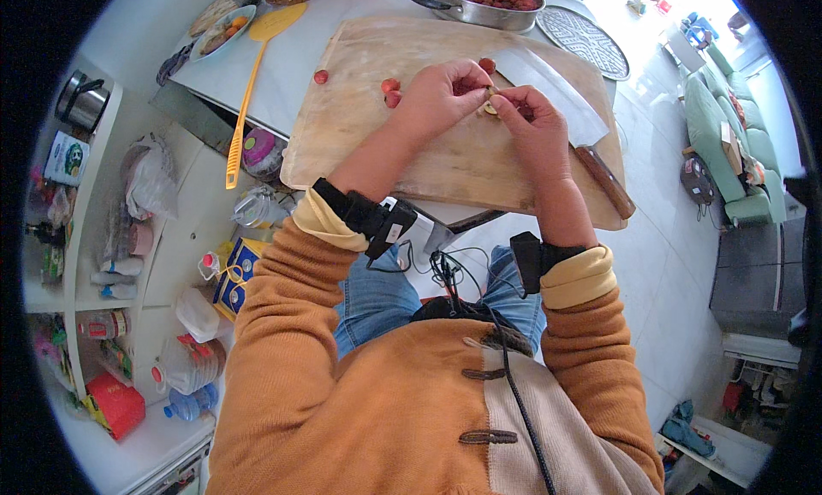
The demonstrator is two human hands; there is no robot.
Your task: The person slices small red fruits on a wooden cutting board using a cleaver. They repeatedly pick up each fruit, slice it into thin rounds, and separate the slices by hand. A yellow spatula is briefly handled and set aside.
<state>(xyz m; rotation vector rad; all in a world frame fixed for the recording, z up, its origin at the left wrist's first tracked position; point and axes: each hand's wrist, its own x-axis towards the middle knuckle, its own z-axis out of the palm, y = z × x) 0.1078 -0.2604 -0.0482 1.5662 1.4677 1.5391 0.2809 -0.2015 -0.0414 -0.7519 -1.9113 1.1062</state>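
Observation:
Above a large wooden cutting board (359,154), my left hand (443,97) and my right hand (532,116) meet fingertip to fingertip. Between them they pinch a small cut fruit piece (491,108) with a pale inside; my fingers hide much of it. A cleaver (552,93) lies flat on the board beyond and beside my right hand, its wooden handle (607,181) pointing toward me. One red fruit, probably a hawthorn (487,65), rests by the blade. To the left of my left hand sit a pair of red fruits (392,91) and a single one (321,77).
A steel pot (494,20) of red fruits stands behind the board, beside a round patterned mat (583,42). At left lie a yellow fly swatter (247,103) and a bowl (221,34) of food. Black cables (449,270) hang near my lap.

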